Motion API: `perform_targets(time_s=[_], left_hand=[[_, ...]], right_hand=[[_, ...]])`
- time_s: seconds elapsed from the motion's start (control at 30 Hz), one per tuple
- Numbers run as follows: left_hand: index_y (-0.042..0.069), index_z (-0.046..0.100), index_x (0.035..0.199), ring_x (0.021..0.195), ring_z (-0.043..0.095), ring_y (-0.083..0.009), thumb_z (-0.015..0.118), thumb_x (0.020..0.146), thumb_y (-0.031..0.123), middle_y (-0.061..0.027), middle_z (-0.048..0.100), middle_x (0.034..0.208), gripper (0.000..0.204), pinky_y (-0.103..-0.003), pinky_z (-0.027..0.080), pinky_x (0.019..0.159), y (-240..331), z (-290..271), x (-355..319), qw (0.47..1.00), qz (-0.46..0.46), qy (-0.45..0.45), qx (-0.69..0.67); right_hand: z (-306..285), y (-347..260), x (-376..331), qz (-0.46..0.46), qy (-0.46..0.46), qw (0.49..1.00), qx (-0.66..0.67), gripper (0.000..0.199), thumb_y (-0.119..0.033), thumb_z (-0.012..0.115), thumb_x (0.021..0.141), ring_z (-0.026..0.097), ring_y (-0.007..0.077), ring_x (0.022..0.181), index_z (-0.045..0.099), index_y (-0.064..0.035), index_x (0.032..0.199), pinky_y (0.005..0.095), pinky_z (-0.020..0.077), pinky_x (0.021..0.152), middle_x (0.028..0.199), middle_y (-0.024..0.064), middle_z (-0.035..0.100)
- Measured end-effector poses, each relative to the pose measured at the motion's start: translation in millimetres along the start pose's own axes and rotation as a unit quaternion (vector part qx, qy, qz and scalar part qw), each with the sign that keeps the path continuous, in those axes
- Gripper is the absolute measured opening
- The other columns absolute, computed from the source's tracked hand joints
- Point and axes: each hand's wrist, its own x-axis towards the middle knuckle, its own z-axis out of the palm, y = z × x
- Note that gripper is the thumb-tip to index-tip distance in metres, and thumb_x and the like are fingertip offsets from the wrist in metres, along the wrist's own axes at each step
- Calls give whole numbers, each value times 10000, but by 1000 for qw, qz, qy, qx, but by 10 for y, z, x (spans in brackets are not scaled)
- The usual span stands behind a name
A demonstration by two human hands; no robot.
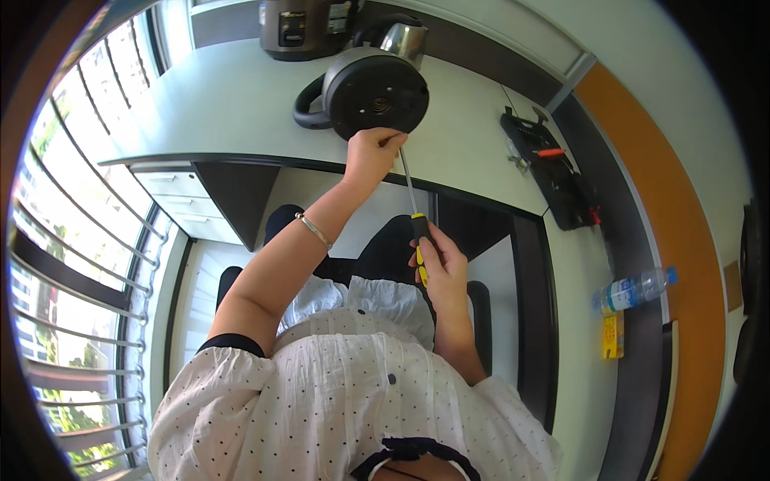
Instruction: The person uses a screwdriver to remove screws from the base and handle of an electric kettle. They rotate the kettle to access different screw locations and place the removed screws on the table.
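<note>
An electric kettle (379, 98) lies on its side on the desk, its black underside facing me and its handle (310, 106) pointing left. My left hand (371, 157) is closed in a pinch at the kettle's lower rim, beside the tip of a screwdriver. What its fingertips hold, if anything, is too small to make out. In my right hand (442, 261) is the black and yellow handle of the screwdriver (411, 186). Its long metal shaft points away from me, up to the pinched fingers.
Behind the kettle stand a rice cooker (303, 30) and a steel kettle (403, 42). An opened black tool case (549, 168) with a red-handled tool lies at the right. Further along that side are a water bottle (634, 290) and a yellow box (613, 335). Drawers (183, 200) sit beneath the desk.
</note>
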Motion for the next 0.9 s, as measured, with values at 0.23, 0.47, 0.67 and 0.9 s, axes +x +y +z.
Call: perform_targets(time_s=[0.23, 0.47, 0.67, 0.9], left_hand=[[10, 690, 869, 607, 609, -220, 635, 815, 156, -111, 647, 706, 165, -305, 475, 576, -141, 207, 91, 973, 116, -37, 197], [64, 702, 901, 837, 620, -336, 598, 787, 151, -153, 654, 908, 177, -383, 505, 732, -137, 565, 241, 923, 157, -128, 328], [19, 643, 1084, 775, 651, -249, 634, 770, 110, -138, 671, 913, 327, -314, 503, 727, -235, 794, 411, 949, 112, -79, 285], [13, 647, 1066, 749, 630, -157, 657, 766, 73, -100, 656, 882, 306, -258, 491, 685, -285, 650, 302, 973, 121, -101, 171]], right_hand=[[-225, 107, -30, -15, 82, 996, 24, 372, -132, 555, 913, 559, 96, 644, 506, 7, 1255, 200, 410, 452, 876, 77, 619], [-351, 147, -7, 4, 141, 988, 64, 370, -132, 556, 914, 560, 98, 640, 506, 7, 1253, 203, 416, 458, 881, 78, 618], [-384, 174, -13, 16, 161, 983, 86, 369, -122, 560, 910, 559, 100, 642, 507, -1, 1255, 204, 417, 455, 890, 73, 616], [-380, 222, 4, 3, 149, 986, 76, 366, -124, 554, 911, 565, 98, 635, 507, 4, 1251, 199, 417, 445, 880, 78, 618]])
